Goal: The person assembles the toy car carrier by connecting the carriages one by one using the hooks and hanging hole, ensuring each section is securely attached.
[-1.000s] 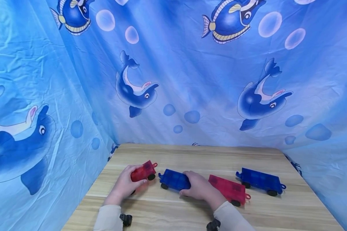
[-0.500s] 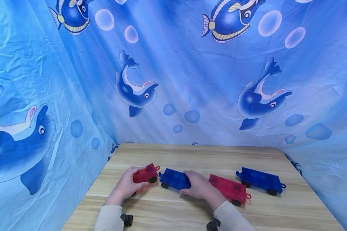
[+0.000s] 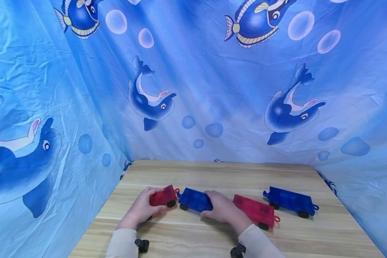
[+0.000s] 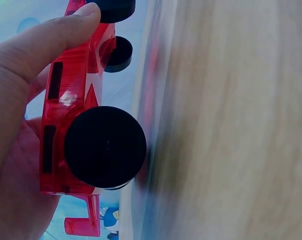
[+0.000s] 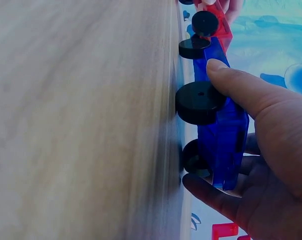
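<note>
My left hand [image 3: 144, 205] grips a small translucent red toy train car [image 3: 164, 196] with black wheels, thumb along its near side. In the left wrist view, the car's red hook [image 4: 86, 230] sticks out at one end. My right hand [image 3: 221, 207] holds the rear half of a blue toy train car [image 3: 195, 199] between thumb and fingers. The red car's ring and the blue car's front hook meet in the head view; whether they are linked I cannot tell. The right wrist view shows the blue car [image 5: 225, 135] lined up behind the red one.
Another red car [image 3: 253, 211] stands just behind my right hand, partly hidden by it. A second blue car [image 3: 290, 201] is farther right on the wooden table [image 3: 219, 175]. A blue sea-themed curtain [image 3: 193, 89] rises behind the table and at its sides.
My left hand has brought the red car slightly right and toward me, so its ring now reaches the blue car's hook. My right hand and the blue car stay nearly still.
</note>
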The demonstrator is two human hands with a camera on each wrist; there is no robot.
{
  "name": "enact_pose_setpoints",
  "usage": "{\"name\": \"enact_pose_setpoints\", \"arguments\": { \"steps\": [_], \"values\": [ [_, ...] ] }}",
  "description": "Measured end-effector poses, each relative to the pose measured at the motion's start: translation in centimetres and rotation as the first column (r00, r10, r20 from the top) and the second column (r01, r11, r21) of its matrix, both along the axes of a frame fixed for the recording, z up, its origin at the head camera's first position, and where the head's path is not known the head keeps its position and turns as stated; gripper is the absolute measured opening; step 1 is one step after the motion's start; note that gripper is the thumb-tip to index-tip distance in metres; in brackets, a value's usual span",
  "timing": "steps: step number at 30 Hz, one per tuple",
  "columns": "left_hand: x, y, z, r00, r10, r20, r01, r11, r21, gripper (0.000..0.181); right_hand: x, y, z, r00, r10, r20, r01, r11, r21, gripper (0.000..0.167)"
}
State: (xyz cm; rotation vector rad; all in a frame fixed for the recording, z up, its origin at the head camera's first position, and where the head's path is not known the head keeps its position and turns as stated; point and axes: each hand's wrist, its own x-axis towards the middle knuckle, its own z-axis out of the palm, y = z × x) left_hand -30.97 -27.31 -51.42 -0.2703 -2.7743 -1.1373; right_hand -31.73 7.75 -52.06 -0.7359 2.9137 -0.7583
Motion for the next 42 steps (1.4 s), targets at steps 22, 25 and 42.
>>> {"name": "enact_pose_setpoints", "arguments": {
  "steps": [22, 25, 42],
  "values": [
    [-0.17, 0.17, -0.26, 1.0, 0.012, 0.004, -0.012, 1.0, -0.021, 0.069, 0.08, 0.05, 0.06, 1.0, -0.013, 0.022, 0.013, 1.0, 0.007, 0.091],
    [-0.19, 0.23, -0.26, 1.0, 0.002, 0.006, -0.002, 1.0, -0.025, 0.07, 0.05, 0.07, 0.04, 1.0, -0.008, 0.023, 0.008, 1.0, 0.006, 0.091],
    [0.14, -0.19, -0.11, 0.999, -0.036, -0.022, 0.034, 0.997, -0.069, 0.068, 0.21, 0.33, 0.43, 0.998, 0.012, 0.054, -0.012, 1.0, 0.0, 0.09]
  ]
}}
